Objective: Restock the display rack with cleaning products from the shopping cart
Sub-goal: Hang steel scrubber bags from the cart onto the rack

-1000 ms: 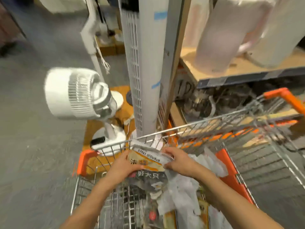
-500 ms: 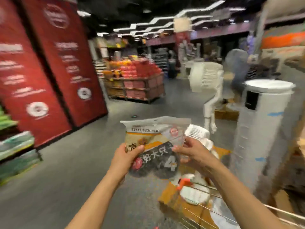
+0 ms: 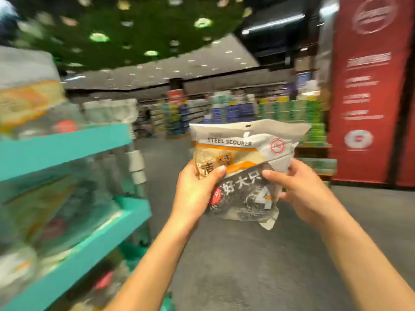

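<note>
Steel scourer pack (image 3: 243, 167), held upright at frame centre, w/ left hand (image 3: 195, 194) and right hand (image 3: 301, 189) each gripping a lower side. Teal display rack (image 3: 67, 144) at 9 o'clock, blurred stock. Grey shop floor (image 3: 258, 265); red banner (image 3: 368, 90) at 2 o'clock.

The steel scourer pack (image 3: 244, 171), a second ago low inside the cart, is now up at chest height between the left hand (image 3: 195, 194) and right hand (image 3: 303, 191). The cart and fans are out of view; a teal display rack (image 3: 67, 144) now stands left of the left hand.
</note>
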The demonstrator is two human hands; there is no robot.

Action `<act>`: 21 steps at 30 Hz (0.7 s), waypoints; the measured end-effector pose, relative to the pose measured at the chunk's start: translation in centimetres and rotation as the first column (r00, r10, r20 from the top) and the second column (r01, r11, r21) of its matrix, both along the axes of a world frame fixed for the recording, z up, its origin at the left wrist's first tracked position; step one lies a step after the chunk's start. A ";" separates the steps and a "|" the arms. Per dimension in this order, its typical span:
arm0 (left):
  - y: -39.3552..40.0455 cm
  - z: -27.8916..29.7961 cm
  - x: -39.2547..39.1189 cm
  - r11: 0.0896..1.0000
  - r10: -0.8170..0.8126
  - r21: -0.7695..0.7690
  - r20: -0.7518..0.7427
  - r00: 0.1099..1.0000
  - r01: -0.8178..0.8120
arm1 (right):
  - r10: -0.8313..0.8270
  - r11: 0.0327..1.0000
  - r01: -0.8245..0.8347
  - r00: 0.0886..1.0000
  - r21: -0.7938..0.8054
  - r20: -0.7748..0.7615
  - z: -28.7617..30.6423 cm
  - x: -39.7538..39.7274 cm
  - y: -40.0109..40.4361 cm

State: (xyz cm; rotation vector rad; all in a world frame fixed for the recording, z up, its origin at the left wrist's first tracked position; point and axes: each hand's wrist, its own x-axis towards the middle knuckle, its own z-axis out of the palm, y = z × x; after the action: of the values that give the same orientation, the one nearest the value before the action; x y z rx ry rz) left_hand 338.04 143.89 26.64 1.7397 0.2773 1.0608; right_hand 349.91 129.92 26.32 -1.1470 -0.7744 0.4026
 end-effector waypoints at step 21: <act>8.9 -1.4 -14.2 0.508 0.855 0.041 0.101 0.510 -0.860 | 0.652 0.746 -0.666 0.735 0.018 0.186 -0.1 -10.7 27.0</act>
State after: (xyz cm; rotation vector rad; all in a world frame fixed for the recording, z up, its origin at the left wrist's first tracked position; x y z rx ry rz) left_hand 323.88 152.74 25.23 1.6157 1.1776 1.8639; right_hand 339.19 156.91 26.21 -0.7968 -1.3457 0.8682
